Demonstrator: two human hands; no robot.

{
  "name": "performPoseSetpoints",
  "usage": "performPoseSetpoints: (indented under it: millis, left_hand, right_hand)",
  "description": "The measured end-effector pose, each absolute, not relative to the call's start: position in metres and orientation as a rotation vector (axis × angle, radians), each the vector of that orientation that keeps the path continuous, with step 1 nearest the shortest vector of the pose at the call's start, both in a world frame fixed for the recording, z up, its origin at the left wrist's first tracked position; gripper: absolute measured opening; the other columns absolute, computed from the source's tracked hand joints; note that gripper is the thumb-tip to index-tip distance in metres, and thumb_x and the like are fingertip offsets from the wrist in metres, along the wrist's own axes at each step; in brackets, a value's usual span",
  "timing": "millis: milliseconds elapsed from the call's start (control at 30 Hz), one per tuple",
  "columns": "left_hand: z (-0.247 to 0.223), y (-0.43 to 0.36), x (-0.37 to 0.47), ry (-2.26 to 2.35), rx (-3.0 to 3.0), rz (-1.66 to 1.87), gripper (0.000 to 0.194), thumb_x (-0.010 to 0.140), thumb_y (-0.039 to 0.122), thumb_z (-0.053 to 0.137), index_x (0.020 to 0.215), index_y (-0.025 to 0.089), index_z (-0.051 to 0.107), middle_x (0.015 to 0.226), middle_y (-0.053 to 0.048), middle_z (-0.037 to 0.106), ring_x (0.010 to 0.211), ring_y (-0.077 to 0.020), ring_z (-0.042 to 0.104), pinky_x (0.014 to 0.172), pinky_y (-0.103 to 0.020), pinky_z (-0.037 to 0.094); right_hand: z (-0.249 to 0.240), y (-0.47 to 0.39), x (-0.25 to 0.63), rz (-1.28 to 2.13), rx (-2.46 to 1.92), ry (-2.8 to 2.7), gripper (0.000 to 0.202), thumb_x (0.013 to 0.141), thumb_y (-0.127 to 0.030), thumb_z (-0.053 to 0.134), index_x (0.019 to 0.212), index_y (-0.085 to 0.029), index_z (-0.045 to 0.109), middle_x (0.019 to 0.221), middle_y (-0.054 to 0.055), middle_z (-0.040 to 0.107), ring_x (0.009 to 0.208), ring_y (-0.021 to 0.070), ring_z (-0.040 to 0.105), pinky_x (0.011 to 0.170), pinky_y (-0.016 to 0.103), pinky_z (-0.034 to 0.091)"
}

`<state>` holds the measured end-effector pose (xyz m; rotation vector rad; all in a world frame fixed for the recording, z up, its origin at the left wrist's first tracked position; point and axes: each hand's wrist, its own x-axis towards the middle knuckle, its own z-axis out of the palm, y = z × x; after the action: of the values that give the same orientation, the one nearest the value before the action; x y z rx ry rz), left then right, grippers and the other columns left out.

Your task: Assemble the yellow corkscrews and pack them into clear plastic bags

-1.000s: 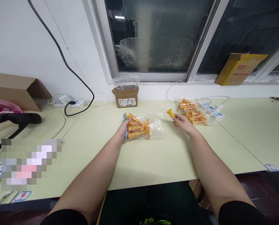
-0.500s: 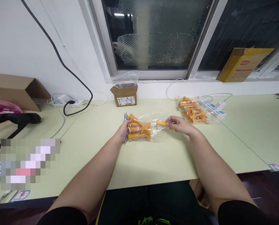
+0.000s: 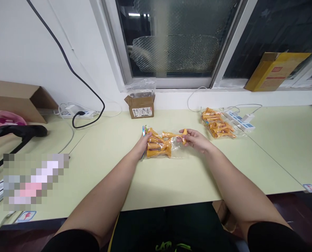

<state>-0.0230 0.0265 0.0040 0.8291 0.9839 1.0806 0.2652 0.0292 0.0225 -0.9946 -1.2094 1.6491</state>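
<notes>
1. In the head view, gripping the printed left end of a clear bag (image 3: 178, 152) with the left fingers (image 3: 148, 135), closed around its edge
2. Lying inside that bag, just right of the left fingers: several orange horn-shaped pieces (image 3: 158, 153), roughly side by side
3. Pinching a single horn-shaped piece (image 3: 169, 135) near its right end with the right fingers (image 3: 190, 133), drawn narrow around it; pointing its other end toward the left fingers, across the right part of the bag; impossible to tell whether under the film or over it
4. Resting on the counter (image 3: 166, 183), beyond the right fingers and farther right: a second bag (image 3: 216, 124) with similar orange contents, just beside a power strip (image 3: 240, 121)
5. Standing beyond the left fingers, well apart from them: a small cardboard box (image 3: 140, 105) with a white label (image 3: 142, 112)
</notes>
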Motion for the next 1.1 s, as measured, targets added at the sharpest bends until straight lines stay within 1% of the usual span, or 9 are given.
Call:
performPoseSetpoints:
  millis: [100, 200, 367, 533, 633, 733, 800, 967, 1100]
  left_hand:
    - [0.003, 0.025, -0.023, 0.979, 0.849, 1.088, 0.058, 0.08, 0.06, 0.08, 0.115, 0.022, 0.055, 0.093, -0.011, 0.078, 0.075, -0.0291, 0.078, 0.072, -0.044, 0.065]
    - [0.002, 0.024, -0.022, 0.941, 0.874, 1.072, 0.059, 0.08, 0.061, 0.08, 0.115, 0.021, 0.056, 0.097, -0.013, 0.078, 0.081, -0.0308, 0.078, 0.073, -0.044, 0.065]
    - [0.002, 0.023, -0.018, 0.846, 0.929, 1.08, 0.061, 0.077, 0.056, 0.084, 0.121, 0.022, 0.058, 0.1, -0.011, 0.078, 0.082, -0.0286, 0.078, 0.08, -0.043, 0.064]
    - [0.003, 0.022, -0.021, 0.808, 0.973, 1.165, 0.069, 0.078, 0.049, 0.086, 0.135, 0.031, 0.052, 0.099, -0.002, 0.074, 0.089, -0.0231, 0.076, 0.085, -0.037, 0.062]
    - [0.004, 0.02, -0.019, 0.77, 1.017, 1.151, 0.07, 0.077, 0.055, 0.084, 0.134, 0.031, 0.051, 0.096, -0.002, 0.073, 0.088, -0.0225, 0.075, 0.083, -0.035, 0.061]
    - [0.005, 0.017, -0.014, 0.758, 0.988, 1.134, 0.062, 0.076, 0.062, 0.083, 0.118, 0.028, 0.054, 0.094, -0.002, 0.073, 0.085, -0.0221, 0.074, 0.08, -0.033, 0.06]
    - [0.005, 0.016, -0.011, 0.753, 0.944, 1.109, 0.055, 0.078, 0.065, 0.08, 0.109, 0.025, 0.057, 0.095, -0.003, 0.073, 0.086, -0.0231, 0.074, 0.08, -0.034, 0.06]
    - [0.006, 0.019, -0.01, 0.755, 0.976, 1.162, 0.037, 0.084, 0.052, 0.073, 0.095, 0.018, 0.065, 0.095, -0.008, 0.074, 0.086, -0.0227, 0.071, 0.079, -0.032, 0.059]
    - [0.012, 0.02, -0.01, 0.728, 0.901, 1.291, 0.029, 0.081, 0.036, 0.073, 0.101, 0.024, 0.056, 0.095, -0.003, 0.075, 0.089, -0.0215, 0.071, 0.082, -0.033, 0.058]
  right_hand:
    - [0.022, 0.03, 0.257, 1.795, -1.024, -1.075, 0.021, 0.09, -0.025, 0.072, 0.11, -0.018, 0.069, 0.106, 0.013, 0.08, 0.087, 0.0208, 0.079, 0.039, 0.017, 0.041]
    - [0.02, 0.032, 0.254, 1.956, -0.932, -0.986, 0.018, 0.097, -0.029, 0.062, 0.104, -0.016, 0.071, 0.116, 0.015, 0.078, 0.091, 0.0199, 0.078, 0.039, 0.017, 0.041]
    - [0.015, 0.029, 0.253, 1.956, -0.767, -1.095, 0.03, 0.09, -0.04, 0.074, 0.112, -0.02, 0.075, 0.122, 0.013, 0.078, 0.104, 0.0214, 0.074, 0.07, 0.025, 0.059]
    - [0.014, 0.025, 0.249, 1.654, -0.851, -1.44, 0.047, 0.07, -0.046, 0.091, 0.109, -0.023, 0.079, 0.118, 0.009, 0.079, 0.106, 0.0255, 0.072, 0.095, 0.038, 0.057]
    - [0.014, 0.024, 0.245, 1.453, -0.882, -1.67, 0.045, 0.072, -0.051, 0.089, 0.103, -0.019, 0.079, 0.105, 0.008, 0.079, 0.094, 0.0235, 0.071, 0.088, 0.037, 0.056]
    - [0.012, 0.021, 0.24, 1.414, -0.866, -1.747, 0.044, 0.078, -0.055, 0.084, 0.099, -0.017, 0.076, 0.087, 0.006, 0.075, 0.074, 0.0186, 0.066, 0.072, 0.032, 0.054]
    - [0.011, 0.02, 0.237, 1.364, -0.878, -1.714, 0.045, 0.078, -0.057, 0.084, 0.097, -0.017, 0.074, 0.084, 0.004, 0.074, 0.072, 0.0176, 0.065, 0.071, 0.031, 0.053]
    - [0.009, 0.02, 0.233, 1.263, -0.884, -1.64, 0.048, 0.079, -0.059, 0.082, 0.104, -0.019, 0.074, 0.094, 0.006, 0.076, 0.09, 0.0227, 0.071, 0.089, 0.037, 0.055]
    - [0.009, 0.023, 0.235, 1.293, -0.81, -1.665, 0.045, 0.083, -0.059, 0.08, 0.107, -0.021, 0.076, 0.125, 0.012, 0.074, 0.12, 0.0276, 0.067, 0.108, 0.043, 0.049]
